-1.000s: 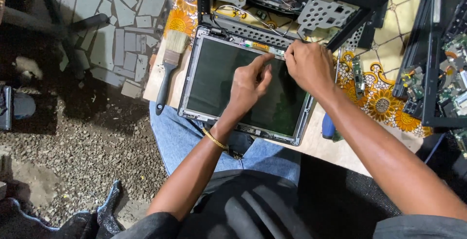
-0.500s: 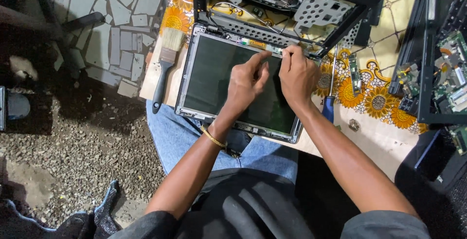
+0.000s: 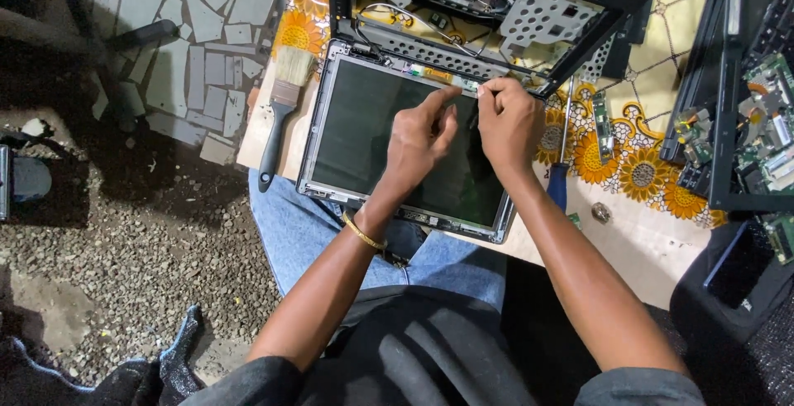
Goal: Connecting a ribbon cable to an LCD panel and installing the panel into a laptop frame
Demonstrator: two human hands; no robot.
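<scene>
A bare laptop screen panel [image 3: 364,133] with a metal frame lies flat at the table's near edge, over my lap. My left hand [image 3: 418,145] rests on its glass, forefinger stretched toward the panel's top edge. My right hand [image 3: 506,125] is beside it, fingertips pinched at the same top edge near a small connector strip [image 3: 447,78]. Whether the fingers grip something there is hidden. Just beyond lies the opened laptop lid shell [image 3: 504,21] with perforated metal brackets and loose wires.
A paintbrush [image 3: 281,108] lies left of the panel at the table's edge. A blue-handled screwdriver [image 3: 561,166] rests right of my right wrist on the sunflower-patterned cloth [image 3: 645,174]. A dismantled laptop base with circuit boards [image 3: 753,125] sits at far right. Gravel and tiles lie below left.
Both hands have stayed at the panel's top edge; my right fingertips have closed in a pinch near the connector and my left forefinger has stretched out toward it. The camera moved slightly.
</scene>
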